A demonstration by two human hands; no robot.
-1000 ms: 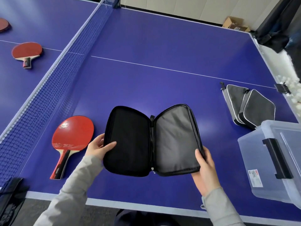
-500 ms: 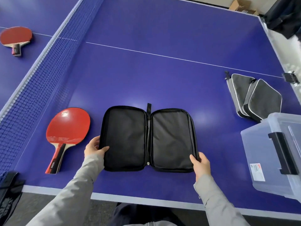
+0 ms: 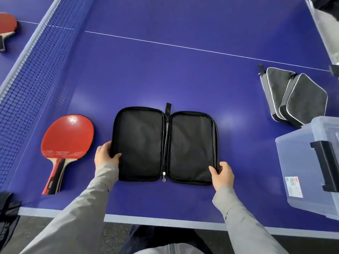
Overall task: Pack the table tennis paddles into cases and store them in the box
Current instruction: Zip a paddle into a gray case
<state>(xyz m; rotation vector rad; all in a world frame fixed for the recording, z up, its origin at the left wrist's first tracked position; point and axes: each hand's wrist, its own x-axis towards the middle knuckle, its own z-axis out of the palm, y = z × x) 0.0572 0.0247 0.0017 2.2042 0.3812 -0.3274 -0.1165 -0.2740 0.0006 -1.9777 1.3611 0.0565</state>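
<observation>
A black paddle case (image 3: 165, 145) lies spread open and flat on the blue table, both halves empty. My left hand (image 3: 105, 154) grips its left edge and my right hand (image 3: 222, 174) grips its lower right corner. A red paddle (image 3: 64, 143) rests face up just left of the case, handle pointing toward me. Two closed grey-and-black cases (image 3: 293, 96) lie overlapped at the right. The clear plastic box (image 3: 302, 171) with a black latch stands at the right edge, its inside hidden.
The net (image 3: 34, 70) runs diagonally along the left. Beyond it another red paddle (image 3: 6, 26) lies at the far left. A dark bag (image 3: 8, 217) hangs at the table's near left corner. The table's white front edge (image 3: 165, 219) is close to my body.
The case went from half-raised and partly folded to lying fully flat on the table. My hands slid to its lower edges and the view tilted down closer.
</observation>
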